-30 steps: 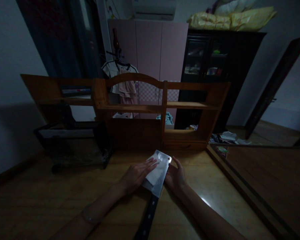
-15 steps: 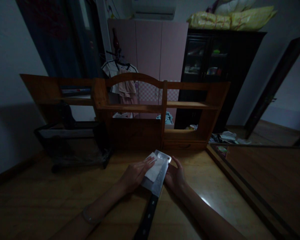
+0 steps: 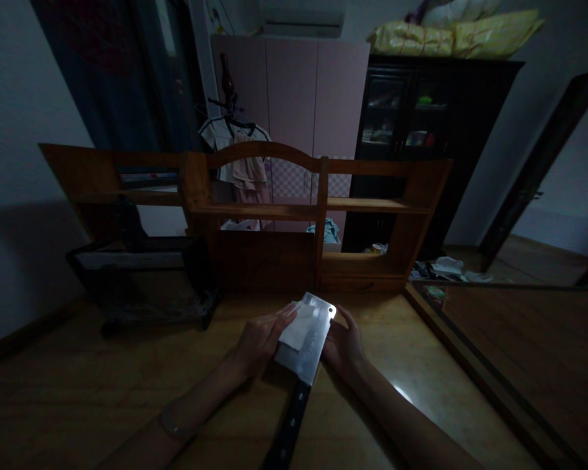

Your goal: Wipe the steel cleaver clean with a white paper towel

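A cleaver [image 3: 314, 349] with a broad metal blade and a black riveted handle lies tilted in front of me, handle toward me. My left hand [image 3: 261, 341] is closed on a folded white tissue [image 3: 296, 330], which rests flat against the blade's upper face. My right hand [image 3: 345, 343] holds the blade at its right edge, thumb up near the corner hole; its other fingers are partly hidden behind the blade. Neither hand touches the handle.
Under my hands is a wooden tabletop [image 3: 215, 398]. A wooden shelf unit [image 3: 262, 211] stands along its back. To the left sits a dark-framed case [image 3: 142, 281], partly wrapped in plastic. A raised wooden edge [image 3: 463, 356] runs along the right.
My left hand and the tissue have shifted slightly left and down across the blade, baring more of the metal. My right hand and the cleaver stay nearly where they were.
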Motion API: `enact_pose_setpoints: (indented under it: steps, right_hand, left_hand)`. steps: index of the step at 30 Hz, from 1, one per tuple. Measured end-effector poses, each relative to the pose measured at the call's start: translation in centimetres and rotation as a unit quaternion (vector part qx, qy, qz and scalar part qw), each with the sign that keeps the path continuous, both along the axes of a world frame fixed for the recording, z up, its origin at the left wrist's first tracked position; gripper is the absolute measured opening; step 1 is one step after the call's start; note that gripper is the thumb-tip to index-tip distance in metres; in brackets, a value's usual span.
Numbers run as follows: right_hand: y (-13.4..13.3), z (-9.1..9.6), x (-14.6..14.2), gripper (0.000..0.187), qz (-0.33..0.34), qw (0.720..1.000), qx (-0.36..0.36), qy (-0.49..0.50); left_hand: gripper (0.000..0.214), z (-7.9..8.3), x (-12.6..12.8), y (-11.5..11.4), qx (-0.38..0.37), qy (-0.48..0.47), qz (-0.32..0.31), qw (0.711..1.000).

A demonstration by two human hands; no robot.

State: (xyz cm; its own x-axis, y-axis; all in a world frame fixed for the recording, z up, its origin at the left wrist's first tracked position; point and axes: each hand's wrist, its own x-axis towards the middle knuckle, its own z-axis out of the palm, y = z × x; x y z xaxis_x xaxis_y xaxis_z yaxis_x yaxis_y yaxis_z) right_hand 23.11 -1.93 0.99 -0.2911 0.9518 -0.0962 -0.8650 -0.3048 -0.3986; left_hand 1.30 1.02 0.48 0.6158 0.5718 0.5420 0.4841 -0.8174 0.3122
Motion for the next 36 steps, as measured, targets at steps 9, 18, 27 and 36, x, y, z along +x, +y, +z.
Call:
enact_pose_setpoints:
  steps: [9,18,27,36]
  right_hand:
    - [0.0,-0.1,0.1,0.031,-0.006,1.0,-0.004,0.009]
    - [0.0,-0.1,-0.1,0.032,0.001,1.0,0.01,-0.002]
    - [0.0,-0.3,0.0,0.038,0.015,1.0,0.017,-0.015]
    - [0.0,-0.1,-0.1,0.037,0.011,0.999,-0.003,-0.03]
  left_hand:
    - [0.046,0.0,-0.2,0.2,-0.012,0.003,-0.05,0.999]
    - [0.044,-0.1,-0.1,0.1,0.018,-0.007,-0.037,0.999]
    - [0.041,0.8,-0.4,-0.1,0.106,0.054,-0.084,0.989]
    - [0.044,3.5,0.9,-2.1,0.023,0.128,-0.14,0.981]
